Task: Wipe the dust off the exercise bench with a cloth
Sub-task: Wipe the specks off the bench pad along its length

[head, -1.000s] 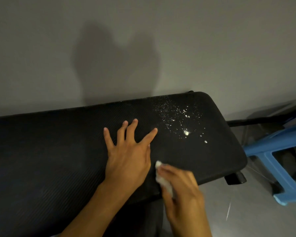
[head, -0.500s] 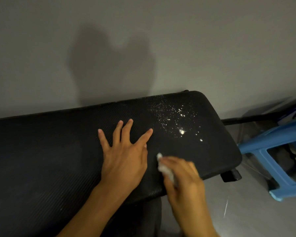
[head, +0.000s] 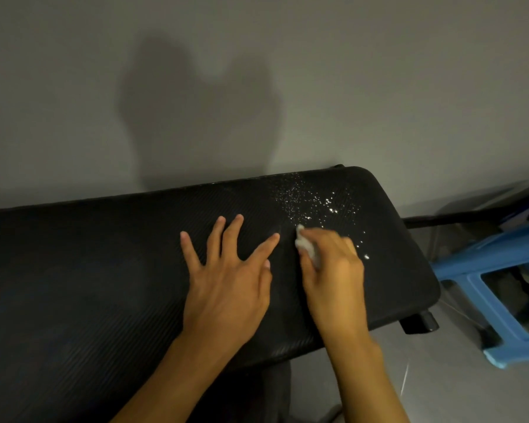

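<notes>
Our left hand (head: 226,285) lies flat on the black exercise bench (head: 74,270), palm down, its fingers (head: 215,239) straight and spread apart; it holds nothing and, we judge, only steadies the pad. Our right hand (head: 333,276) is just beside it, on the side of the left thumb, and its fingers are curled round a small white cloth (head: 304,244). The cloth is bunched and shows only at the fingertips; it seems to touch the pad, but the hand is a little blurred and we cannot tell how firmly it presses.

The dust (head: 312,199) decides the next stroke. It lies as a scatter of white specks just beyond the right fingertips and to their outer side, toward the rounded end of the bench. The nearest specks are close to the tip of the cloth; a few larger ones lie beside the knuckles. The bench runs long from left to right, across our arms. The right hand is clearly nearer to the dust; the left fingers point at pad where we see no specks.

In our judgement the wiping has hardly begun: the stroke must go forward and outward from the right fingertips. Pushed too far, the specks may fall over the end, toward the blue stool (head: 486,270) that stands past it.
</notes>
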`<action>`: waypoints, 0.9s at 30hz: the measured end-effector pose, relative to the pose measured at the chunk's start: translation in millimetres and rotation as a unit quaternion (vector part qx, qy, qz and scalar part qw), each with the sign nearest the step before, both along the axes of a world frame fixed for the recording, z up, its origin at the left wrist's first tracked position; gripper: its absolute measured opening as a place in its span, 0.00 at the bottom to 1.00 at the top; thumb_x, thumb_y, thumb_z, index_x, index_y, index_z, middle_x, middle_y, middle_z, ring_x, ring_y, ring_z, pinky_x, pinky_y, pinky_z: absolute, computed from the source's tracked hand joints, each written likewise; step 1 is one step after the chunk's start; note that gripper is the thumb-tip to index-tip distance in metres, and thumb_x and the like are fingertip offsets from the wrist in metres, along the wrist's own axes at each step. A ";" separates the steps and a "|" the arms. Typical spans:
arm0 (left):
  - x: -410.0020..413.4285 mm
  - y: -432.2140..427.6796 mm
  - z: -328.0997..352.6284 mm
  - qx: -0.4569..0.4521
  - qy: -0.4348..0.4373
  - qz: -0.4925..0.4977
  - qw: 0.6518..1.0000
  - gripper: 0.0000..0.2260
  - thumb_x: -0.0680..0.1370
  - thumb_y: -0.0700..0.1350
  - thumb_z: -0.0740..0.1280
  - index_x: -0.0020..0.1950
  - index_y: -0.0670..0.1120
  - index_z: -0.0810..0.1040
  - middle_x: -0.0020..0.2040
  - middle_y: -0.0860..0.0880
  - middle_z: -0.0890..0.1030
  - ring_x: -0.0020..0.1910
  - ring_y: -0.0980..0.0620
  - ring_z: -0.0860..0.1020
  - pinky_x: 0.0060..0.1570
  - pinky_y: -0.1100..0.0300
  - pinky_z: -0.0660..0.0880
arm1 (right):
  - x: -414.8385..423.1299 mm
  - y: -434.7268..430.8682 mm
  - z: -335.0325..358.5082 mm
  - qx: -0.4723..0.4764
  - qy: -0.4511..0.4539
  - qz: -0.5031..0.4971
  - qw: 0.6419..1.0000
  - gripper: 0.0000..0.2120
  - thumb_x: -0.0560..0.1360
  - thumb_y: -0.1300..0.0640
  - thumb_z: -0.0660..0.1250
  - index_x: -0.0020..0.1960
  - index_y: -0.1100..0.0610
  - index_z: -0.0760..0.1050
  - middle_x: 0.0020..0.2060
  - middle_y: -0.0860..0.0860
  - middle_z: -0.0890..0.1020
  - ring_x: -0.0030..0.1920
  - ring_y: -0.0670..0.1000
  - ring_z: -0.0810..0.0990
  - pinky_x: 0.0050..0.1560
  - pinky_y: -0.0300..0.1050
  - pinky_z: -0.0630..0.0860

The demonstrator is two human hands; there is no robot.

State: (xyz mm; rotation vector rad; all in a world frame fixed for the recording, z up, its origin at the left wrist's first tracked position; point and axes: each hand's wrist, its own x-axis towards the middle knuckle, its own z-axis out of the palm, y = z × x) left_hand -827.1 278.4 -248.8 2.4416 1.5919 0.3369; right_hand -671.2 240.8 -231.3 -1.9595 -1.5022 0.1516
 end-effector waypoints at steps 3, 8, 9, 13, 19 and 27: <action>-1.2 0.4 0.9 -0.001 0.000 -0.002 1.000 0.23 0.81 0.58 0.49 0.76 0.65 0.67 0.81 0.44 0.62 0.82 0.42 0.55 0.75 0.25 0.47 | -6.3 36.6 2.4 0.002 -0.004 -0.005 1.000 0.13 0.79 0.60 0.68 0.63 0.57 0.79 0.56 0.49 0.81 0.55 0.45 0.73 0.58 0.26 0.66; -1.7 0.8 1.2 0.002 -0.006 0.004 1.000 0.23 0.81 0.58 0.52 0.75 0.63 0.70 0.80 0.44 0.63 0.82 0.42 0.57 0.75 0.25 0.48 | -19.6 -11.7 7.1 0.003 0.020 0.062 0.998 0.13 0.77 0.62 0.70 0.60 0.53 0.81 0.56 0.43 0.81 0.54 0.43 0.76 0.58 0.30 0.70; -1.3 1.0 1.4 0.003 -0.004 0.006 1.000 0.23 0.81 0.58 0.52 0.76 0.62 0.69 0.80 0.44 0.64 0.81 0.42 0.57 0.75 0.25 0.48 | -15.2 -15.1 7.8 0.000 0.022 0.059 0.998 0.13 0.76 0.61 0.71 0.59 0.53 0.81 0.56 0.42 0.81 0.54 0.43 0.76 0.58 0.32 0.71; -1.4 1.9 0.9 0.006 0.007 0.010 1.000 0.25 0.80 0.58 0.53 0.77 0.59 0.68 0.79 0.42 0.64 0.81 0.39 0.58 0.73 0.24 0.49 | 2.1 37.0 5.0 -0.010 -0.022 0.014 1.000 0.14 0.78 0.60 0.69 0.63 0.55 0.79 0.56 0.48 0.81 0.55 0.46 0.75 0.57 0.37 0.73; -1.0 2.1 1.3 0.018 0.018 0.018 1.000 0.27 0.80 0.58 0.54 0.78 0.53 0.68 0.79 0.39 0.65 0.80 0.37 0.60 0.72 0.22 0.52 | -21.2 31.7 6.6 -0.011 0.004 0.081 0.997 0.13 0.78 0.61 0.68 0.62 0.54 0.79 0.58 0.46 0.80 0.55 0.45 0.75 0.59 0.29 0.68; -1.4 1.5 2.3 0.011 0.025 0.019 0.999 0.28 0.80 0.58 0.53 0.79 0.52 0.67 0.79 0.39 0.65 0.80 0.37 0.61 0.72 0.23 0.52 | 1.3 94.6 6.4 0.006 -0.035 -0.010 0.999 0.12 0.79 0.60 0.67 0.62 0.59 0.78 0.54 0.54 0.82 0.54 0.50 0.76 0.55 0.42 0.75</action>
